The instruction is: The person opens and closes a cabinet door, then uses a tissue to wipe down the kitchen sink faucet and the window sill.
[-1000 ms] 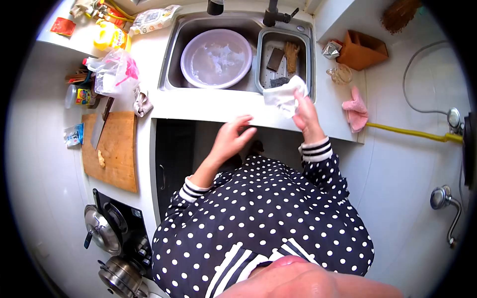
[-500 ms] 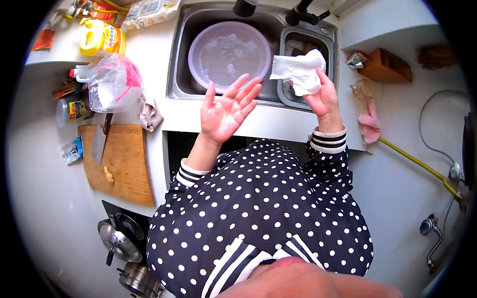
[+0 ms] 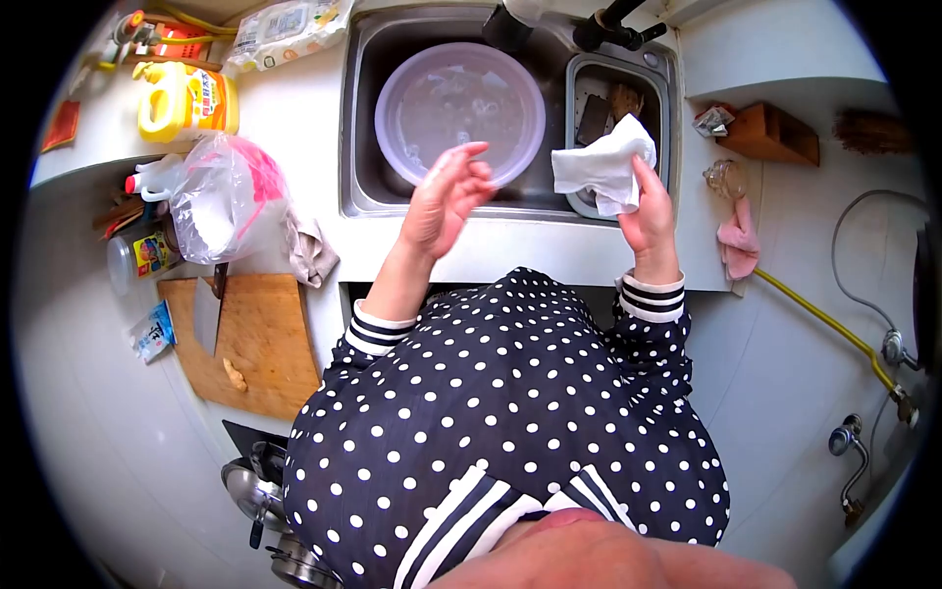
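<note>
My right hand (image 3: 648, 218) pinches a crumpled white cloth (image 3: 601, 169) between thumb and fingers, over the front of the small sink compartment; it could be a disposable wipe. My left hand (image 3: 444, 204) is held up before the large sink basin, palm turned inward. Its fingers are loosely bent and slightly blurred, with nothing in them. Just beyond it sits a pale purple plastic basin (image 3: 459, 108) of water with bubbles on the surface. A metal basket (image 3: 581, 208) fills the small compartment, holding a dark item and a brown scrubber-like thing.
Black faucet (image 3: 613, 29) at the back of the steel sink (image 3: 355, 187). On the left are a yellow jug (image 3: 167, 106), a plastic bag (image 3: 221, 211), a grey rag (image 3: 310, 253) and a cutting board (image 3: 270, 339) bearing a knife (image 3: 207, 314) and a ginger-like piece (image 3: 235, 374).
My left hand has turned from an open, upward-facing palm to a sideways one with bent fingers. The right hand still holds the cloth, slightly lower. The whole view has shifted a little.
</note>
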